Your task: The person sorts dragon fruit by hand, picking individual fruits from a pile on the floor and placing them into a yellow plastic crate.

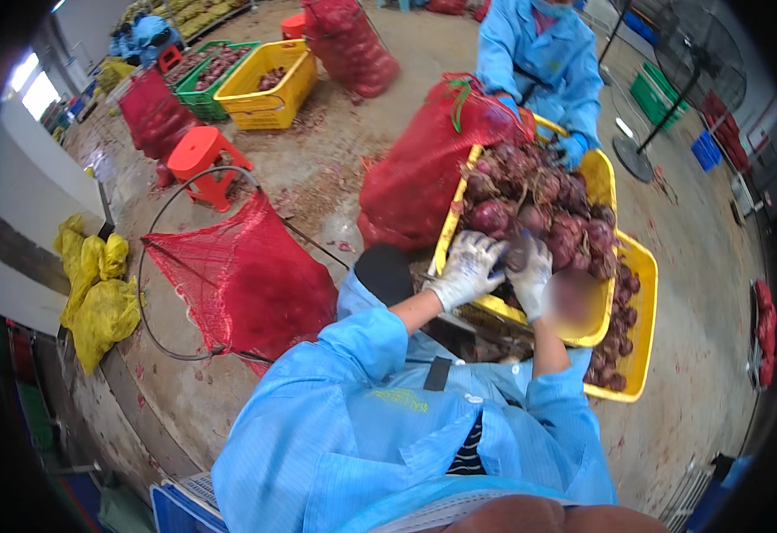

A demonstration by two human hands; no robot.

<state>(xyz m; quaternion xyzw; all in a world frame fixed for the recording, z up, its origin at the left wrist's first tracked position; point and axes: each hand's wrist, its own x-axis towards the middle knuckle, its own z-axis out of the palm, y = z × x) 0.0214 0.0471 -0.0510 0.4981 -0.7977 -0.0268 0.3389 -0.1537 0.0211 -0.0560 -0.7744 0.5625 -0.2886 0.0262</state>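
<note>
Red onions (565, 236) are heaped in a yellow plastic crate (601, 180) before me. My left hand (469, 268), in a white knit glove, reaches over the crate's near left part with its fingers spread; whether it grips anything is unclear. Beside it, my right hand (530, 276), gloved alike, has its fingers at a dark red onion (516, 254); its grip is partly hidden. A blurred round patch covers the heap right of that hand. To my left, a red mesh bag (275, 286) of onions hangs in a metal hoop (140, 280).
A co-worker (541, 60) in blue with gloves stands across the crate. A full red mesh sack (408, 180) leans at its left. A second yellow crate (648, 320) of smaller onions lies at right. A red stool (205, 156), yellow mesh bags (105, 313) and a fan (698, 53) stand around.
</note>
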